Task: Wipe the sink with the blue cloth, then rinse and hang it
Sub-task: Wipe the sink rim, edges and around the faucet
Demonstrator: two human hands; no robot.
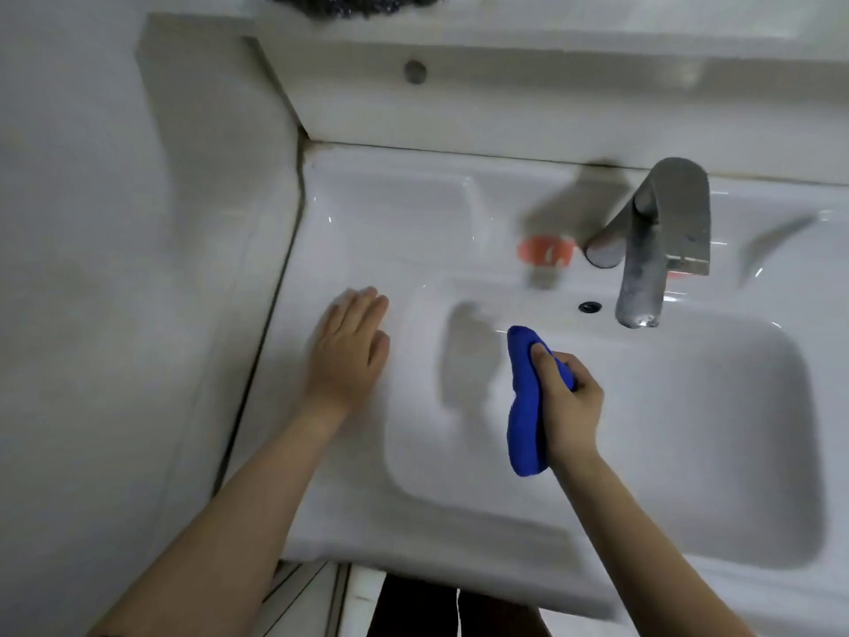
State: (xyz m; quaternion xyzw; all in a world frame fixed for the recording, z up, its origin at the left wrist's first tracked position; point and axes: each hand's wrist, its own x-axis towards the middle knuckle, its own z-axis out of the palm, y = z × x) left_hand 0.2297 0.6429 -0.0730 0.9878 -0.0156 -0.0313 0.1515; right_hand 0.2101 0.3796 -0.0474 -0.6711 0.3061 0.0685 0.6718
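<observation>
A white ceramic sink (413, 512) fills the middle of the view, its basin to the right. My right hand (567, 402) is closed around a bunched blue cloth (523, 406) over the left part of the basin; the cloth sticks out above and below my fist. My left hand (349, 347) lies flat, fingers together, on the sink's left ledge. A dull metal tap (652, 250) stands at the back, with its spout over the basin and an overflow hole (590, 307) beside it.
A white tiled wall (115, 268) runs along the left of the sink. A ledge (505, 108) with a round hole (415, 71) rises behind it. An orange object (544, 250) lies blurred left of the tap. Something dark (358, 2) sits at the top edge.
</observation>
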